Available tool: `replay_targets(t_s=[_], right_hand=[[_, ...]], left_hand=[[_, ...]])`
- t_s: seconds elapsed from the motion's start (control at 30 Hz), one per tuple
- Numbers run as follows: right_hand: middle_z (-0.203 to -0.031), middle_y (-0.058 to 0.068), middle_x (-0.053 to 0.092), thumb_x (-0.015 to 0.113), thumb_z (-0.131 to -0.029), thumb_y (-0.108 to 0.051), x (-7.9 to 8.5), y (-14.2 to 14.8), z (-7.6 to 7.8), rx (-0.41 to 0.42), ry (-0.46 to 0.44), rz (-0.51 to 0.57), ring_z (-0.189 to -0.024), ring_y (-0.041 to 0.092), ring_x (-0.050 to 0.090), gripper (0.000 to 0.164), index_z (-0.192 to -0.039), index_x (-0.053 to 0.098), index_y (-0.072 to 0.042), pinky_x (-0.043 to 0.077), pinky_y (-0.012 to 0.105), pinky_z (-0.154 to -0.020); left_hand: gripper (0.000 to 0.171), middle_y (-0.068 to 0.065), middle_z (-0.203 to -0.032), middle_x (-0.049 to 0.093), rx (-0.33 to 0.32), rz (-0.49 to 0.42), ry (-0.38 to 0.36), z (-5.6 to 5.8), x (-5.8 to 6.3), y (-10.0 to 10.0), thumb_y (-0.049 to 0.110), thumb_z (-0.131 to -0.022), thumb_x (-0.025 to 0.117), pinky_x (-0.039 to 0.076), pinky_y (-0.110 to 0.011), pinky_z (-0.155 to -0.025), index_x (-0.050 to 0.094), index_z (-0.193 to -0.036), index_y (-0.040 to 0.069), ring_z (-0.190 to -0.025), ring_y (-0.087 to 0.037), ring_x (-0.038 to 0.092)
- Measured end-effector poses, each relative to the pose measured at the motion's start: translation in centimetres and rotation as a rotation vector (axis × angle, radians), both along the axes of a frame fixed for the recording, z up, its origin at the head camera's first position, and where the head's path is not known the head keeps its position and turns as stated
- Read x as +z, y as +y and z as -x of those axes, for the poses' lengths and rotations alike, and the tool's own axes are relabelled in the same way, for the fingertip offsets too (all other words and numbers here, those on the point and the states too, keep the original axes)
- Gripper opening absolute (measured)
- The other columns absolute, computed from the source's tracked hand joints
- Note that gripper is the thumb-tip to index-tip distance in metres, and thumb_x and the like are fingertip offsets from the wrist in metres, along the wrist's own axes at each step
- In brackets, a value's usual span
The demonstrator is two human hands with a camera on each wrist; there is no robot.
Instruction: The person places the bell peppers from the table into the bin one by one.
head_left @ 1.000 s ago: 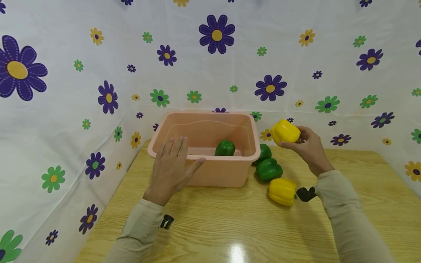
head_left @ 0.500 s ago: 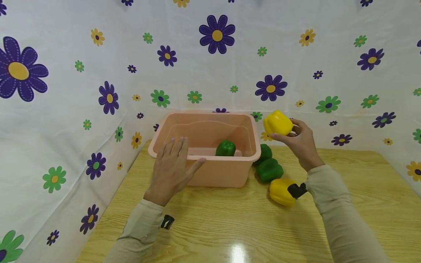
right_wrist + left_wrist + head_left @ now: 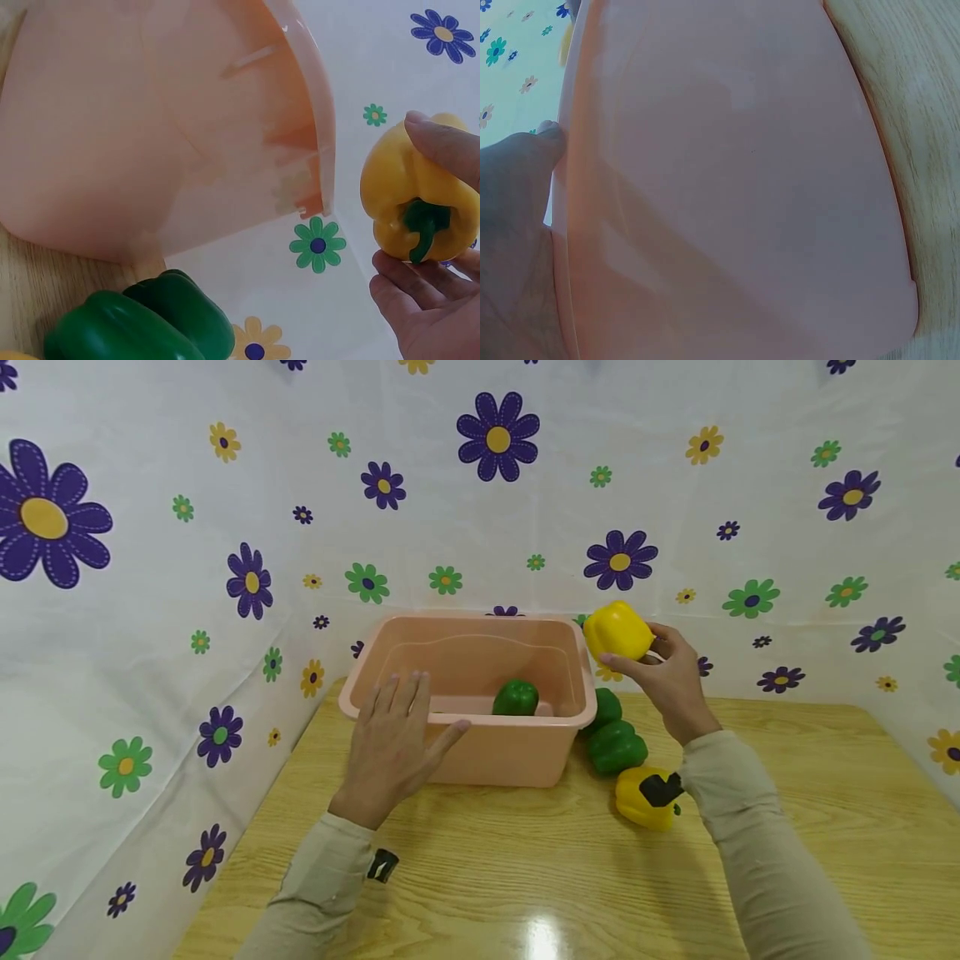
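Observation:
My right hand (image 3: pixel 669 681) grips a yellow bell pepper (image 3: pixel 618 632) in the air, just beyond the right rim of a peach plastic tub (image 3: pixel 495 752). In the right wrist view the thumb and fingers pinch this pepper, and its green stem (image 3: pixel 425 225) faces the camera. Straight-fingered, my left hand (image 3: pixel 390 752) rests on the tub's near rim at the left; its thumb lies along the rim in the left wrist view. Inside the tub sits a green bell pepper (image 3: pixel 516 698). The near wall hides part of the tub's floor.
Right of the tub, two green bell peppers (image 3: pixel 617 747) lie on the wooden table (image 3: pixel 480 868). Nearer stands another yellow bell pepper (image 3: pixel 637 808), partly covered by the black wrist camera (image 3: pixel 662 789). A flower-patterned sheet (image 3: pixel 525 518) hangs behind and at the left.
My right hand has moved left and slightly up with the yellow bell pepper, closer to the tub's right rim. The left hand has stayed in place on the rim.

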State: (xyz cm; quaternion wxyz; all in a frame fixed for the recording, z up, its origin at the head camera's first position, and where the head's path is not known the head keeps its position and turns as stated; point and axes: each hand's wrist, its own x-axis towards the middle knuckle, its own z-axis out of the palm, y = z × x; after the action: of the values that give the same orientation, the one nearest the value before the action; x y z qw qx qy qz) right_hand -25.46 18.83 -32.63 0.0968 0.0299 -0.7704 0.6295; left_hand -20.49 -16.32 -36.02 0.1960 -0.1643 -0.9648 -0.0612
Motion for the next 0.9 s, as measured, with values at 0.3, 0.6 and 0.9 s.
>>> replay_targets(t_s=[0.3, 0.6, 0.9], right_hand=[[-0.142, 0.016, 0.050, 0.084, -0.085, -0.035, 0.1, -1.0, 0.3, 0.015, 0.013, 0.012, -0.129, 0.033, 0.056, 0.087, -0.153, 0.037, -0.007, 0.049, 0.043, -0.105], [-0.141, 0.016, 0.051, 0.084, -0.085, -0.033, 0.0, -1.7, 0.5, 0.026, 0.017, 0.015, -0.129, 0.033, 0.056, 0.085, -0.152, 0.038, -0.007, 0.050, 0.042, -0.104], [-0.142, 0.016, 0.050, 0.084, -0.086, -0.031, -0.2, -2.2, 0.7, 0.044, 0.029, 0.019, -0.130, 0.033, 0.056, 0.084, -0.152, 0.038, -0.006, 0.048, 0.042, -0.106]], left_hand=[[0.092, -0.020, -0.160, 0.035, 0.002, 0.001, -0.006, -0.1, 0.1, 0.1, 0.069, -0.098, 0.042, 0.016, -0.052, -0.123, 0.034, -0.156, -0.002, -0.149, -0.041, 0.027], [0.092, -0.020, -0.160, 0.035, 0.002, -0.004, -0.006, -0.1, 0.1, 0.1, 0.070, -0.098, 0.042, 0.017, -0.054, -0.122, 0.033, -0.156, -0.002, -0.149, -0.041, 0.028], [0.092, -0.020, -0.160, 0.035, -0.003, -0.009, 0.003, 0.0, 0.1, 0.1, 0.069, -0.098, 0.042, 0.018, -0.054, -0.122, 0.034, -0.156, -0.002, -0.148, -0.041, 0.028]])
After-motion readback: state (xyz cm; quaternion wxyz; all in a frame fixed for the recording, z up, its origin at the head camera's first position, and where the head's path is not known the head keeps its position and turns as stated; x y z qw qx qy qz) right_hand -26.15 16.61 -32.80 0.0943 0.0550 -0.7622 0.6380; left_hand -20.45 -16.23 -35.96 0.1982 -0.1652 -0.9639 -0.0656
